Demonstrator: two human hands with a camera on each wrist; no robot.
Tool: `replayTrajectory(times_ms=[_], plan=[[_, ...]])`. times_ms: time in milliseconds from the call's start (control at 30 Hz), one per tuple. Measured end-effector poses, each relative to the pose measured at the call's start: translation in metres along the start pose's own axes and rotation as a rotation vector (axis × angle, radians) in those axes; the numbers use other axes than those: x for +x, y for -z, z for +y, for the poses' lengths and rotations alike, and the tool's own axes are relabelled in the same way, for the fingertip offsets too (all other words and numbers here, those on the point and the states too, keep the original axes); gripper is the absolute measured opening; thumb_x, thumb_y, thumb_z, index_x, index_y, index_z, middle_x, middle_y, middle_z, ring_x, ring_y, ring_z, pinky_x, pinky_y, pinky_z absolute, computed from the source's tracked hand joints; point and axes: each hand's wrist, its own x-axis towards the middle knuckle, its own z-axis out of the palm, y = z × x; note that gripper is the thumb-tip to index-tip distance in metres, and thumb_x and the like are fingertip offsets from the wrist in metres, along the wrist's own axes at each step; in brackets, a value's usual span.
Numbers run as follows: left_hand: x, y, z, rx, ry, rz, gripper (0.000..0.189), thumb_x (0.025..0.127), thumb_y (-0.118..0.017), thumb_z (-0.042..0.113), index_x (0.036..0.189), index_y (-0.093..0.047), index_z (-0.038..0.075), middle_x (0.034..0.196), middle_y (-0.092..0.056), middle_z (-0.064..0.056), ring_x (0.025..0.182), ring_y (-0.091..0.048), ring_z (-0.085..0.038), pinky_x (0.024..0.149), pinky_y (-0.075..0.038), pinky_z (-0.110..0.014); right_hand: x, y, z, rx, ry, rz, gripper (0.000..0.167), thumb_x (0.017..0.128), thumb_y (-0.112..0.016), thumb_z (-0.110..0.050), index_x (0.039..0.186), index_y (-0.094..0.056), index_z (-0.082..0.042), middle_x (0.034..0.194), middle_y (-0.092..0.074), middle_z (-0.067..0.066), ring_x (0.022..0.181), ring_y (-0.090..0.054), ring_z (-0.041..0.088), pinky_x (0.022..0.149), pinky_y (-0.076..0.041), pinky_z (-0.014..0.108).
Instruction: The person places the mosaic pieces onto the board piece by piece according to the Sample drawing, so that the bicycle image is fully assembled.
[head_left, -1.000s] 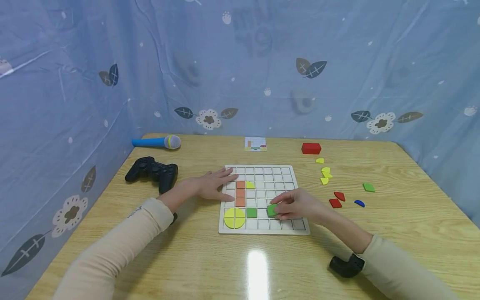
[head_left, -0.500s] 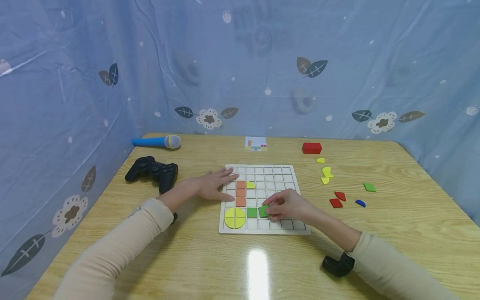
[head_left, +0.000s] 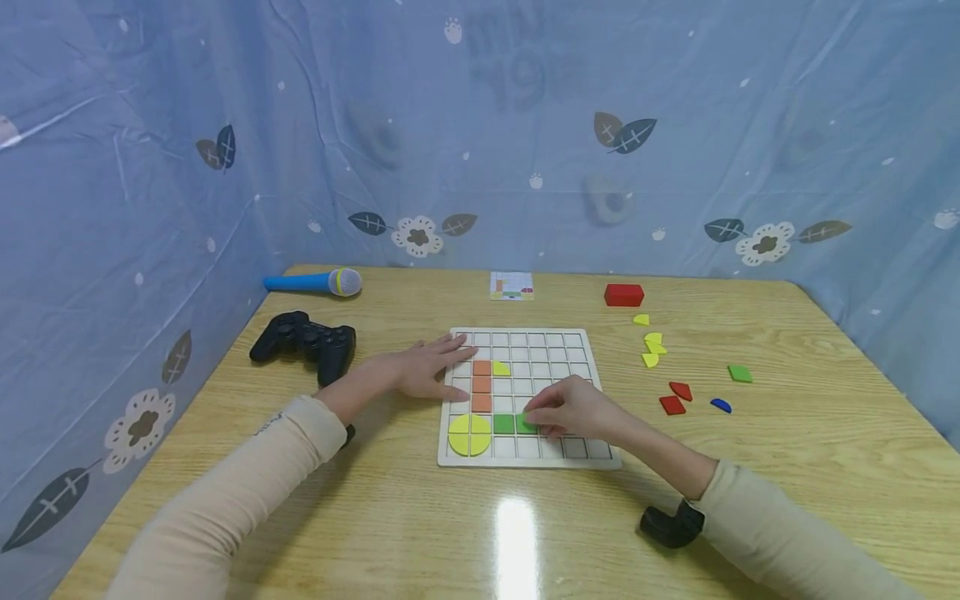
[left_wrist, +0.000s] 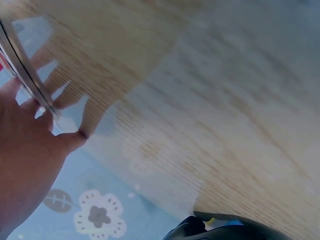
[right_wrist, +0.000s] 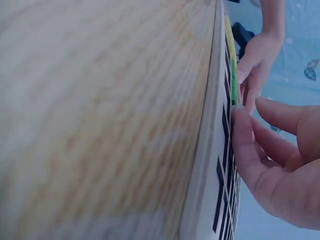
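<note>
On the white gridded board [head_left: 551, 461], my right hand [head_left: 581, 408] holds a green square tile [head_left: 525, 422] by its right side, the fingers bent and partly covering it. The tile lies beside another green tile [head_left: 504, 424]. In the right wrist view, a fingertip [right_wrist: 237, 112] meets the tile's edge close on the board. My left hand [head_left: 420, 369] rests on the board's left edge with fingers spread. Near it are several orange squares [head_left: 482, 384] in a column, a yellow quarter piece [head_left: 500, 368] and a yellow circle of quarter pieces [head_left: 469, 435].
Loose yellow pieces [head_left: 654, 343], red pieces [head_left: 672, 405], a blue piece [head_left: 721, 405] and a green tile [head_left: 739, 373] lie to the right. Behind the board are a pattern card [head_left: 512, 286] and red block [head_left: 623, 295]. A game controller [head_left: 303, 342] and toy microphone [head_left: 313, 283] lie left.
My right hand has moved left with the green tile, bringing it down beside the other green tile. My left hand has stayed at the board's edge.
</note>
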Motion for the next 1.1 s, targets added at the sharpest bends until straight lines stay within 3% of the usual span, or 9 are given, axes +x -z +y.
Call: replayTrajectory(times_ms=[300, 567, 733, 900, 1100], plan=[[0.001, 0.0, -0.002, -0.005, 0.0, -0.001, 0.084, 0.091, -0.05, 0.06, 0.155, -0.011, 0.022, 0.159, 0.001, -0.006, 0.144, 0.005, -0.026, 0.111, -0.004, -0.056, 0.002, 0.003, -0.002, 0.02, -0.036, -0.05, 0.022, 0.09, -0.068, -0.019, 0.103, -0.072, -0.001, 0.077, -0.066, 0.003, 0.069, -0.06, 0.014, 0.066, -0.055, 0.029], [0.0, 0.0, -0.002, -0.011, -0.004, -0.006, 0.085, 0.091, -0.051, 0.06, 0.155, -0.01, 0.023, 0.159, 0.002, -0.005, 0.143, 0.007, -0.025, 0.111, -0.003, -0.056, 0.002, 0.022, 0.013, 0.288, -0.056, -0.156, 0.035, 0.094, -0.062, -0.016, 0.121, -0.058, 0.008, 0.089, -0.066, 0.014, 0.076, -0.065, 0.019, 0.072, -0.055, 0.032], [0.0, 0.0, -0.001, -0.009, -0.003, -0.001, 0.085, 0.091, -0.051, 0.06, 0.155, -0.01, 0.023, 0.159, 0.002, -0.005, 0.144, 0.006, -0.025, 0.111, -0.003, -0.056, 0.0, 0.035, 0.021, 0.379, -0.111, -0.115, 0.039, 0.096, -0.059, -0.016, 0.125, -0.052, 0.009, 0.089, -0.066, 0.016, 0.073, -0.066, 0.019, 0.07, -0.056, 0.031], [0.002, 0.0, -0.003, -0.01, -0.007, -0.001, 0.085, 0.091, -0.05, 0.061, 0.155, -0.011, 0.021, 0.159, 0.0, -0.007, 0.144, 0.005, -0.027, 0.111, -0.004, -0.056, -0.002, 0.049, 0.031, 0.402, -0.142, -0.084, 0.04, 0.097, -0.058, -0.017, 0.126, -0.049, 0.01, 0.091, -0.065, 0.015, 0.077, -0.066, 0.021, 0.072, -0.056, 0.032], [0.0, 0.0, -0.001, -0.014, -0.012, 0.0, 0.085, 0.091, -0.051, 0.06, 0.155, -0.012, 0.021, 0.159, 0.0, -0.007, 0.144, 0.005, -0.027, 0.111, -0.004, -0.057, -0.007, 0.069, 0.042, 0.419, -0.12, -0.066, 0.044, 0.099, -0.054, -0.017, 0.13, -0.043, 0.013, 0.094, -0.066, 0.013, 0.082, -0.066, 0.02, 0.077, -0.055, 0.033]])
